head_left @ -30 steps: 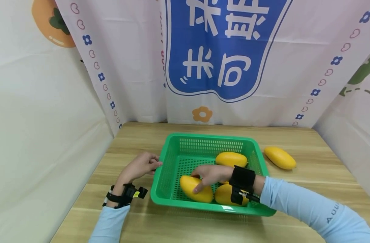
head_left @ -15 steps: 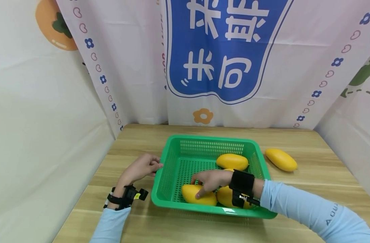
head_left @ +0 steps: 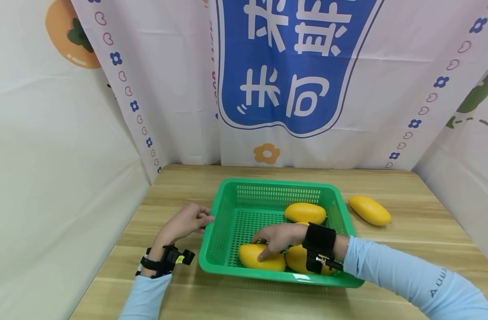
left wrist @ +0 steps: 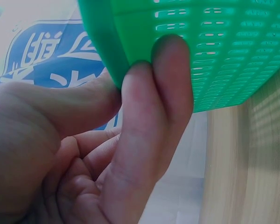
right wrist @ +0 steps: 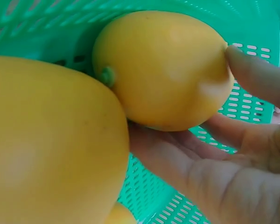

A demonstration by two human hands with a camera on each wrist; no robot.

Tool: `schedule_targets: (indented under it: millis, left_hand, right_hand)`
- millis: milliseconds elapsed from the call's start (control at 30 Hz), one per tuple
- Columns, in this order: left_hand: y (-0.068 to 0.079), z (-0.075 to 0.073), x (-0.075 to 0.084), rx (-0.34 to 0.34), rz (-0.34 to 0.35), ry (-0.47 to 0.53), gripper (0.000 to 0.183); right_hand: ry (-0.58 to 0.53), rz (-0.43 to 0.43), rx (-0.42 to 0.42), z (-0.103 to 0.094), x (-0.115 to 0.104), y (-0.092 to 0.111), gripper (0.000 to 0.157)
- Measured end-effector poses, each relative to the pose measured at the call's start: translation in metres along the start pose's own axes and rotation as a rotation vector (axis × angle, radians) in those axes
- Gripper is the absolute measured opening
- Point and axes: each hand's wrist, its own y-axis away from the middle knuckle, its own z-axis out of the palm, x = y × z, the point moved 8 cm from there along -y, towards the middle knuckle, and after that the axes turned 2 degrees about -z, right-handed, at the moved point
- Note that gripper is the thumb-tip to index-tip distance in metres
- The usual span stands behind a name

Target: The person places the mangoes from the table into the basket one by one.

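In the head view, a green plastic basket (head_left: 276, 182) with slotted walls sits on the table. My left hand (head_left: 187, 221) pinches its left rim; in the left wrist view the thumb is on one side of the rim and two fingers (left wrist: 142, 107) on the other. My right hand (head_left: 281, 237) is inside the basket, holding a yellow mango (head_left: 261, 258) near the front wall, thumb on one side and fingers on the other. Close beside it lies another mango (head_left: 297, 258), partly covered by my wrist. A further mango (head_left: 305, 213) rests toward the back right, and one more is mostly hidden under the hand.
One mango (head_left: 369, 210) lies on the wooden table (head_left: 179, 182) to the right of the basket. A printed curtain (head_left: 179, 89) hangs behind the table, with pale cloth on both sides.
The held mango has come down toward the basket's front wall and turned from slanted to nearly level, the right hand moving with it. The left hand stays on the rim.
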Motion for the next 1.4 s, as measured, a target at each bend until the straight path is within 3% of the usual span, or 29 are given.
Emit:
schedule_targets:
  millis: [833, 1200, 1400]
  left_hand:
    - [0.001, 0.0, 0.001, 0.014, 0.019, -0.016, 0.028]
    - [0.001, -0.001, 0.003, 0.014, 0.016, -0.015, 0.026]
    - [0.001, -0.001, 0.002, 0.003, 0.021, -0.006, 0.026]
  right_hand:
    - [-0.009, 0.013, 0.062, -0.015, -0.001, 0.017, 0.056]
    - [-0.054, -0.011, 0.123, -0.039, 0.004, 0.047, 0.054]
    - [-0.094, -0.015, 0.207, -0.056, 0.015, 0.069, 0.052]
